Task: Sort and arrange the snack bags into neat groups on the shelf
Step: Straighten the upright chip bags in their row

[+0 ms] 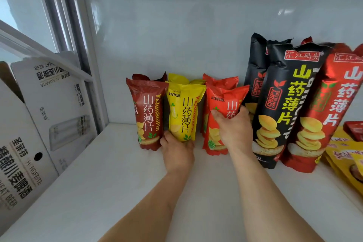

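On white shelf (117,182), upright: small yellow foil crisp bag (183,112), base pinched in my left hand (177,152); orange-red twin (220,122), waist clasped by my right hand (233,129); both probably light, crushable, slippery.

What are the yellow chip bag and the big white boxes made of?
Yellow bag: probably thin plastic film, since it is glossy, wrinkled and has a crimped top. White boxes: likely cardboard with a printed, matte face, folded edges and a punched hole.
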{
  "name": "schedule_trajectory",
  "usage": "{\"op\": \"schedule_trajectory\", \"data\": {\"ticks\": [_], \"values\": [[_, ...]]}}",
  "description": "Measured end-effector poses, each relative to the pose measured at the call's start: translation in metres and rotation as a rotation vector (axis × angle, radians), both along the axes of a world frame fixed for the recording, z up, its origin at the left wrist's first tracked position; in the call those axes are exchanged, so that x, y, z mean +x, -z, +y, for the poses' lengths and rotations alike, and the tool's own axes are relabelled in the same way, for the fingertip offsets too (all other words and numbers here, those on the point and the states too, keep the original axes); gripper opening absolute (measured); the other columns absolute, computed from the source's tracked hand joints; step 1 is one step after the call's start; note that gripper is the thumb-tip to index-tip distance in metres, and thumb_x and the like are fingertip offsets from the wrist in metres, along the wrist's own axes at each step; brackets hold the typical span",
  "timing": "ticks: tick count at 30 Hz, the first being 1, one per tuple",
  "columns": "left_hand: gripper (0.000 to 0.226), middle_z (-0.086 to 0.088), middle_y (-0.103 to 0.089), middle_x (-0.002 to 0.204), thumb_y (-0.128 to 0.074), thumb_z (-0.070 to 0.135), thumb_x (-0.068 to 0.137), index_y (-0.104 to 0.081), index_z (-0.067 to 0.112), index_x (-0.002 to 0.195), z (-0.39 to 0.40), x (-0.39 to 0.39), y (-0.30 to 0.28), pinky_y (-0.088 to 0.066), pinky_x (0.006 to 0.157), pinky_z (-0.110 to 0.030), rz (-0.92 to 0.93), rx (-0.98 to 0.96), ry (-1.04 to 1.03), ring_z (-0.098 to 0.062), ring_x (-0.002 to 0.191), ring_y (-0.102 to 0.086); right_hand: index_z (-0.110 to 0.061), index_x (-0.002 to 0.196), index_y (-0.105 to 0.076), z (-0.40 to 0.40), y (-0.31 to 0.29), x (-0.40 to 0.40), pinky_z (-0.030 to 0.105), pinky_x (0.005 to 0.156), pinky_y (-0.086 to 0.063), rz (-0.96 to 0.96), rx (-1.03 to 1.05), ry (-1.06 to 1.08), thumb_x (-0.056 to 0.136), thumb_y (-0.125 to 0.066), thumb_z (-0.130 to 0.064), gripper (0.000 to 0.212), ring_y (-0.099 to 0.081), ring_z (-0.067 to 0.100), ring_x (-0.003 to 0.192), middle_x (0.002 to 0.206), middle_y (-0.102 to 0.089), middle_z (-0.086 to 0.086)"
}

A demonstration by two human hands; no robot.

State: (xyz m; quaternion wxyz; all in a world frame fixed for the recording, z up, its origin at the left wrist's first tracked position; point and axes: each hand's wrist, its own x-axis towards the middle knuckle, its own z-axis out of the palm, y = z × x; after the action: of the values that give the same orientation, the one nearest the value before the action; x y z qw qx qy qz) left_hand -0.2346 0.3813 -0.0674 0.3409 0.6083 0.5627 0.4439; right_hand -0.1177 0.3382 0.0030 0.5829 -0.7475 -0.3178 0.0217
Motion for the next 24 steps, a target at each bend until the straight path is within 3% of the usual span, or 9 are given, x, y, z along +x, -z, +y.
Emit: {"op": "schedule_trajectory", "data": {"ticks": [6, 10, 12, 15, 17, 20, 24], "values": [[0.072, -0.016, -0.04, 0.137, -0.075, 0.028, 0.088, -0.036, 0.004, 0.143, 0.002, 0.005, 0.003, -0.041, 0.103, -0.043, 0.039, 0.006, -0.004, -0.037, 0.123, -0.046, -0.025, 0.122, -0.05, -0.001, 0.006, 0.004, 0.048, 0.091, -0.052, -0.008, 0.038, 0.014, 0.052, -0.061, -0.079, 0.089, -0.061, 0.025, 0.108, 0.115, -0.063, -0.002], [0.075, -0.016, -0.038, 0.139, -0.077, 0.03, 0.086, -0.035, 0.005, 0.143, 0.002, 0.0, 0.001, -0.039, 0.105, -0.043, 0.002, -0.016, 0.006, -0.037, 0.126, -0.043, -0.016, 0.145, -0.033, -0.013, 0.001, -0.007, 0.051, 0.107, -0.037, -0.105, -0.013, 0.042, 0.068, -0.074, -0.064, 0.099, -0.041, 0.031, 0.13, 0.14, -0.046, 0.011], [0.074, -0.016, -0.04, 0.139, -0.077, 0.032, 0.086, -0.038, 0.004, 0.142, 0.0, -0.007, 0.0, -0.039, 0.105, -0.042, -0.019, -0.023, 0.005, -0.035, 0.128, -0.042, -0.013, 0.146, -0.032, -0.023, 0.0, -0.018, 0.047, 0.11, -0.033, -0.208, 0.094, 0.127, 0.073, -0.075, -0.057, 0.096, -0.035, 0.031, 0.132, 0.142, -0.041, 0.013], [0.065, -0.011, -0.046, 0.132, -0.076, 0.039, 0.086, -0.047, 0.008, 0.135, -0.002, -0.029, -0.002, -0.044, 0.1, -0.042, 0.004, 0.032, -0.089, -0.031, 0.123, -0.048, -0.018, 0.134, -0.045, -0.032, -0.001, -0.044, 0.037, 0.096, -0.045, -0.261, 0.288, 0.081, 0.077, -0.073, -0.051, 0.071, -0.048, 0.02, 0.116, 0.123, -0.05, 0.001], [0.063, -0.008, -0.046, 0.127, -0.076, 0.041, 0.084, -0.049, 0.01, 0.132, 0.001, -0.048, -0.005, -0.046, 0.097, -0.042, 0.004, 0.09, -0.19, -0.028, 0.12, -0.05, -0.02, 0.134, -0.047, -0.028, 0.002, -0.058, 0.024, 0.088, -0.046, -0.19, 0.219, -0.082, 0.081, -0.072, -0.048, 0.065, -0.053, 0.01, 0.106, 0.116, -0.053, -0.008], [0.081, -0.012, -0.039, 0.141, -0.08, 0.038, 0.082, -0.039, 0.006, 0.144, 0.015, -0.072, -0.007, -0.04, 0.108, -0.044, -0.038, 0.118, -0.249, -0.031, 0.133, -0.041, -0.017, 0.147, -0.035, -0.01, 0.02, -0.071, 0.033, 0.104, -0.043, -0.084, 0.066, -0.229, 0.081, -0.073, -0.05, 0.082, -0.049, 0.014, 0.125, 0.138, -0.05, -0.002], [0.109, -0.014, -0.023, 0.16, -0.083, 0.04, 0.078, -0.017, 0.006, 0.157, 0.035, -0.09, -0.005, -0.025, 0.119, -0.044, 0.034, 0.091, -0.098, -0.031, 0.149, -0.022, -0.01, 0.153, -0.021, 0.007, 0.044, -0.082, 0.038, 0.114, -0.029, -0.053, -0.066, -0.218, 0.079, -0.074, -0.051, 0.1, -0.031, 0.027, 0.142, 0.154, -0.034, 0.011]]}}
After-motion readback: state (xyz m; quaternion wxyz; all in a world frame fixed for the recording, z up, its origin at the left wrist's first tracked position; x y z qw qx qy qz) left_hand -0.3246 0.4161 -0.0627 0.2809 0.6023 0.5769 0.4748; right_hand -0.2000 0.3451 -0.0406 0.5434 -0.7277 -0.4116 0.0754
